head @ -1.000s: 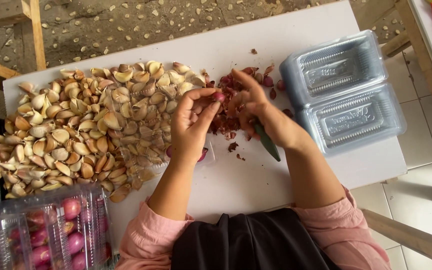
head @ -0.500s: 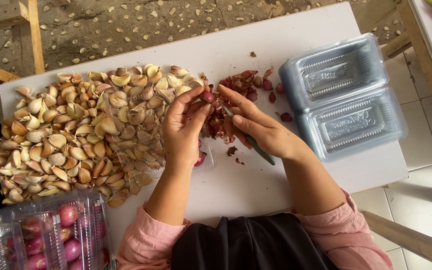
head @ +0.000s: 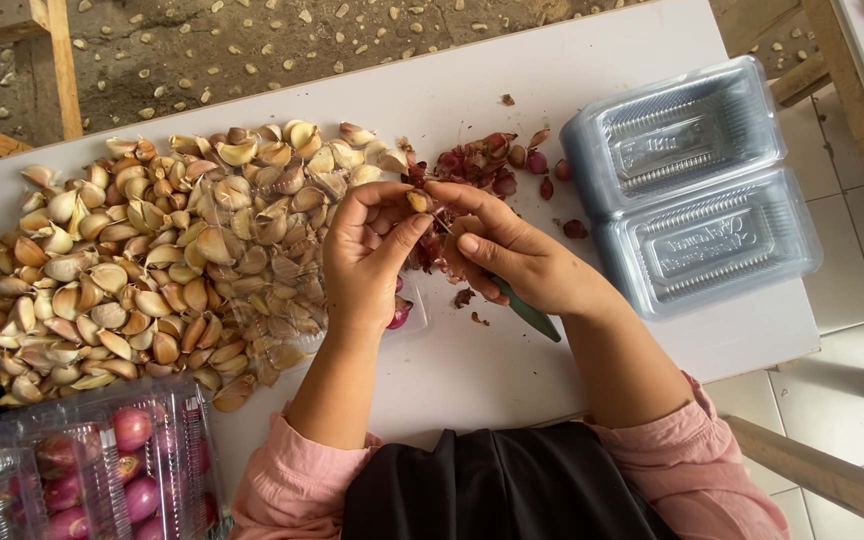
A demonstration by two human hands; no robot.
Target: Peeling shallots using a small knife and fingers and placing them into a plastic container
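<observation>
The left hand [head: 367, 255] pinches a small garlic clove [head: 417, 201] between thumb and fingertips, above the white surface [head: 512, 360]. The right hand [head: 517, 255] is closed around a green-handled knife [head: 527, 312], its fingertips touching the clove. A large pile of garlic cloves [head: 152, 260] lies left of the left hand. Reddish peelings [head: 487, 160] lie just beyond both hands. Empty clear plastic trays [head: 697, 185] sit to the right of the right hand. A tray of peeled red shallots [head: 82, 475] sits near the left elbow.
</observation>
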